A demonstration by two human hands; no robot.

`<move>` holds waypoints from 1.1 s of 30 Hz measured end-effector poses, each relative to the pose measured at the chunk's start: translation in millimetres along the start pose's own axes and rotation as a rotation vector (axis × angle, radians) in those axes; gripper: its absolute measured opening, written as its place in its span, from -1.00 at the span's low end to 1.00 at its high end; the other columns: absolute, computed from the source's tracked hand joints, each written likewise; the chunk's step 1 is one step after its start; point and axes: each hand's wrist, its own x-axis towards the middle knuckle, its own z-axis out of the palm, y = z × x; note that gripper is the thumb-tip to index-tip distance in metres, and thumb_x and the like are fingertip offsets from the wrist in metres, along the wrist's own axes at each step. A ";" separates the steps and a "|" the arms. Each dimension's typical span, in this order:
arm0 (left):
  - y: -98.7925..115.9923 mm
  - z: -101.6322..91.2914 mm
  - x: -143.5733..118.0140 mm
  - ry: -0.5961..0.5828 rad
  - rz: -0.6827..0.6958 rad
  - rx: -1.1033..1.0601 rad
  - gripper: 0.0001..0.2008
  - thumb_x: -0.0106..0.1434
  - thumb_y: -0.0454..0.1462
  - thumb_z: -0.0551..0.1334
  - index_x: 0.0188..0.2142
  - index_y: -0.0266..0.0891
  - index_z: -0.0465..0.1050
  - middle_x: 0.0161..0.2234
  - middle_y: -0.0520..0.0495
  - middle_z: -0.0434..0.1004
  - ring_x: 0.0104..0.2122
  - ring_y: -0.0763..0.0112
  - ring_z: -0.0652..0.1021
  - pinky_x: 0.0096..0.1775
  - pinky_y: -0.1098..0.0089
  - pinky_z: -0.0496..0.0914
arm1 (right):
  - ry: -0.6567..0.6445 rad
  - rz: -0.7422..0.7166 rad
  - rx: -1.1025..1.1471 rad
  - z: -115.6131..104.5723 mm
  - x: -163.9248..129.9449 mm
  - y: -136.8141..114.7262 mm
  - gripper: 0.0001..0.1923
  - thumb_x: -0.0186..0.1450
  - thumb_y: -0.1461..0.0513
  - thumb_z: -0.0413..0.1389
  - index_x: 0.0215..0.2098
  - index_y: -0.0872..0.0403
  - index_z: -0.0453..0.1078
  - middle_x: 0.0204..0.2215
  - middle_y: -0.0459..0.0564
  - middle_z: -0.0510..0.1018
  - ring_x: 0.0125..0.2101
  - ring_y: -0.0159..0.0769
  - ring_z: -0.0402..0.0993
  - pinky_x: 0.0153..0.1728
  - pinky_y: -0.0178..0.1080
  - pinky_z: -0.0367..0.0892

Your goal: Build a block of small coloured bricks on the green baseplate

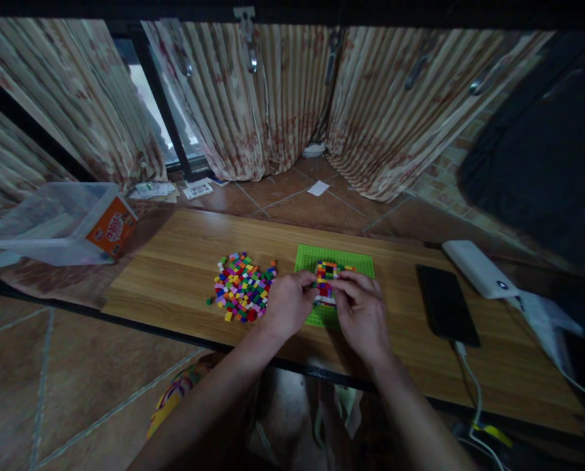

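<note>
A small multicoloured toy-brick build (327, 269) stands on a green studded baseplate (361, 257) on the wooden table. My left hand (291, 302) is closed at the build's left side, thumb and forefinger on its edge. From the right, my right hand (363, 313) has its fingers bent and pinched against the same build. Between the two sets of fingertips runs a row with yellow and red bricks; whether a single loose brick is held there is too small to tell. Just left of my left hand lies a pile of loose coloured bricks (243, 286).
On the table's right lie a black phone (448, 305) with a white cable (472, 379) and a white power bank (481, 267). A clear plastic bin (51, 222) with an orange label stands at the far left. Curtains (282, 104) hang beyond the table.
</note>
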 end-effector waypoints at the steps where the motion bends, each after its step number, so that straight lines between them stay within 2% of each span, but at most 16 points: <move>1: 0.1 0.3 -0.3 0.005 0.003 -0.008 -0.75 0.16 -0.40 0.23 -0.18 -0.16 0.56 -0.22 -0.04 0.65 -0.21 0.34 0.61 -0.12 0.35 0.47 | -0.002 0.001 0.000 -0.3 0.4 -0.1 -0.76 0.29 0.30 0.04 -0.26 -0.02 0.56 -0.16 0.03 0.53 -0.11 -0.17 0.38 -0.08 -0.04 0.32; 9: 1.0 4.0 -0.7 0.078 -0.036 -0.204 -0.82 0.08 -0.40 0.29 -0.30 -0.19 0.58 -0.31 0.01 0.61 -0.34 0.44 0.56 -0.21 0.41 0.44 | -0.004 0.001 0.007 -1.3 2.1 -0.8 -0.76 0.28 0.31 0.04 -0.27 -0.03 0.56 -0.17 0.02 0.53 -0.13 -0.16 0.39 -0.10 -0.03 0.33; 16: -4.5 14.0 3.8 0.038 -0.073 -0.475 -0.84 0.00 -0.45 0.28 -0.37 -0.28 0.49 -0.48 0.10 0.44 -0.46 0.55 0.46 -0.37 0.52 0.36 | -0.004 -0.008 0.006 -1.5 2.0 0.0 -0.78 0.28 0.31 0.06 -0.27 0.00 0.56 -0.18 0.03 0.53 -0.13 -0.17 0.39 -0.10 -0.05 0.33; 24: -3.2 9.4 5.5 -0.013 -0.036 -0.491 -0.85 0.01 -0.48 0.24 -0.39 -0.30 0.44 -0.50 0.10 0.41 -0.48 0.56 0.43 -0.36 0.52 0.34 | -0.078 -0.085 -0.001 0.0 -2.0 -0.2 -0.67 0.31 0.33 0.00 -0.16 -0.12 0.55 -0.08 0.00 0.48 -0.09 -0.17 0.35 -0.09 -0.02 0.31; 28: -3.5 8.7 6.7 -0.043 0.010 -0.487 -0.86 0.03 -0.50 0.21 -0.41 -0.30 0.45 -0.48 0.07 0.46 -0.44 0.54 0.47 -0.32 0.50 0.37 | -0.097 -0.101 -0.047 0.9 -3.4 -0.9 -0.65 0.30 0.34 -0.01 -0.13 -0.13 0.55 -0.05 -0.01 0.47 -0.06 -0.15 0.33 -0.07 0.00 0.29; 33: -2.5 6.9 5.3 -0.041 0.002 -0.491 -0.81 0.04 -0.51 0.19 -0.37 -0.29 0.47 -0.44 0.05 0.50 -0.40 0.52 0.50 -0.27 0.48 0.40 | -0.094 -0.115 -0.079 2.5 -4.1 1.8 -0.63 0.28 0.35 0.00 -0.13 -0.14 0.55 -0.03 -0.01 0.46 -0.07 -0.15 0.33 -0.06 0.01 0.29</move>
